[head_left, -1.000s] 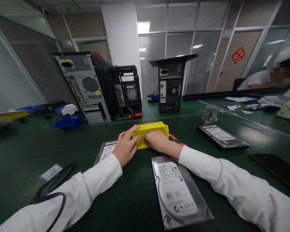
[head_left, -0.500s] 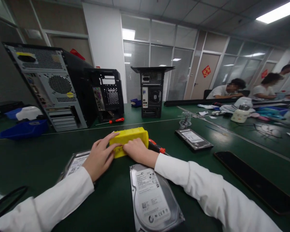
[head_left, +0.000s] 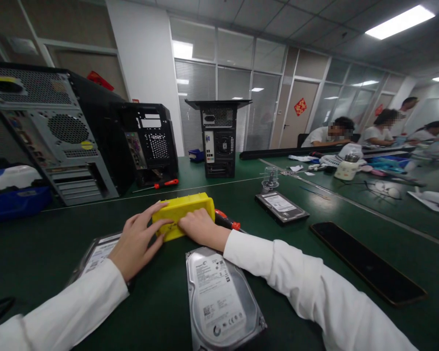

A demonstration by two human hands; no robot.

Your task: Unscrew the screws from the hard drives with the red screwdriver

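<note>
A yellow plastic bin (head_left: 185,204) is tipped on its side on the green table, its opening facing me. My left hand (head_left: 137,241) is at the bin's left side, thumb and fingers spread, touching its edge. Inside the opening is my right hand (head_left: 199,226), its fingers curled and bent out of sight; what they hold, if anything, is hidden. Small dark bits show in the bin between the hands. Just below lies a silver hard drive (head_left: 221,297), label up. Another drive (head_left: 98,256) is partly covered by my left hand. A red-and-black screwdriver (head_left: 229,222) lies right of the bin.
Computer cases (head_left: 219,141) stand at the back and left, with a second screwdriver (head_left: 166,184) before them. On the right are a dark hard drive (head_left: 281,207), a clear container (head_left: 270,179) and a black phone (head_left: 366,261). Several people sit farther off.
The view has turned slightly right, so things appear farther left. My left hand's fingers have spread wider beside the bin; my right hand remains inside it.
</note>
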